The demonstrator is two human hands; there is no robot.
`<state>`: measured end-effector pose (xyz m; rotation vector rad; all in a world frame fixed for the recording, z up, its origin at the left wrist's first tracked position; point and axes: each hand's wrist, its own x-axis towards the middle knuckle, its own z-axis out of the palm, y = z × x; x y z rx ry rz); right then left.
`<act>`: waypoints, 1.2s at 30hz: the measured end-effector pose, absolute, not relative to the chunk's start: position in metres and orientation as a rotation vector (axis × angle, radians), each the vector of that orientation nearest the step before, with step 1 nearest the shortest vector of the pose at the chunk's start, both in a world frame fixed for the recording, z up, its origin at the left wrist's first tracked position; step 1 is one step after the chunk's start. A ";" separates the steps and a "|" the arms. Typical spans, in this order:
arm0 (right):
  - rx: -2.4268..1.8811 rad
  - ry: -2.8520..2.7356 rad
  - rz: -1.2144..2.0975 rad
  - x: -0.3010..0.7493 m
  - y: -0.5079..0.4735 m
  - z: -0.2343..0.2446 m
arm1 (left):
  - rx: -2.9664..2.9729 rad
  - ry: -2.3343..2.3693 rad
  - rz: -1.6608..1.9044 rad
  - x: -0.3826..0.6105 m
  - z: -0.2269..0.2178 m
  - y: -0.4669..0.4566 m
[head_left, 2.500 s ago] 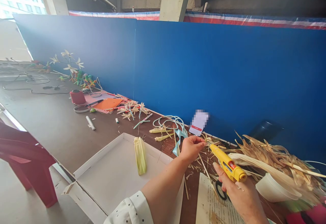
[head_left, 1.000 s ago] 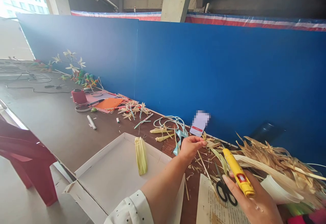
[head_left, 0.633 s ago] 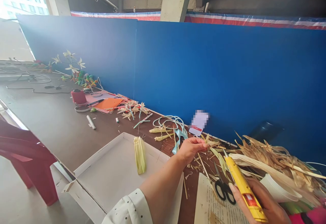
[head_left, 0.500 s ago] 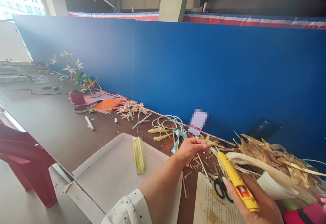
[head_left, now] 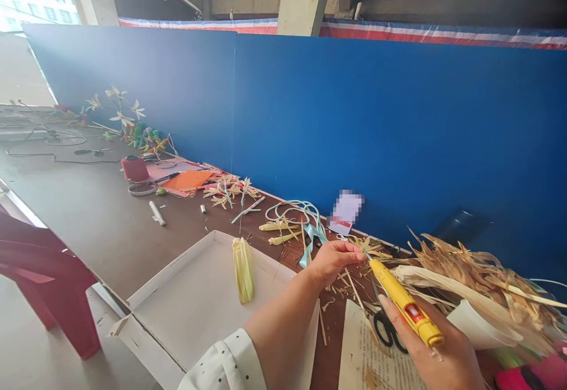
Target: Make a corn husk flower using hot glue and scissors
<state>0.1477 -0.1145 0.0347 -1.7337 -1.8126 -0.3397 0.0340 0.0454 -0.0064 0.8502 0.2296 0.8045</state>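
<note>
My left hand [head_left: 337, 260] is closed in a pinch on a small corn husk piece [head_left: 365, 247], partly hidden by the fingers. My right hand [head_left: 447, 343] wraps round a yellow glue gun [head_left: 405, 301], its narrow metal tip pointing up and left, close to my left fingertips. Black-handled scissors [head_left: 388, 331] lie just left of the right hand, across a printed sheet [head_left: 367, 348]. Under my left forearm sits a white box lid [head_left: 186, 301] with a pale green husk [head_left: 243, 270] in it.
Dry husks [head_left: 482, 272] are heaped at the right by a white cup [head_left: 485, 325]. Pale blue cord [head_left: 305, 210], husk flowers [head_left: 228, 189] and a red spool [head_left: 134, 168] lie along the blue partition [head_left: 376, 130]. A red stool [head_left: 53, 278] stands at left.
The glue gun has moved slightly up and left, bringing its tip to my left fingertips. My left hand keeps its pinch on the husk piece.
</note>
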 end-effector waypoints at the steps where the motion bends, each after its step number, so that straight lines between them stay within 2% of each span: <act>1: -1.737 -1.813 -0.340 0.148 -0.114 0.035 | 0.851 0.228 0.802 0.034 -0.006 0.045; 14: -1.779 -1.879 -0.412 0.154 -0.114 0.029 | 0.881 0.229 0.812 0.034 -0.008 0.046; 23: -1.511 -1.881 -0.702 0.148 -0.110 0.024 | 0.879 0.230 0.816 0.035 -0.007 0.047; 36: -1.580 -1.829 -0.741 0.153 -0.110 0.018 | 0.885 0.227 0.831 0.037 -0.010 0.047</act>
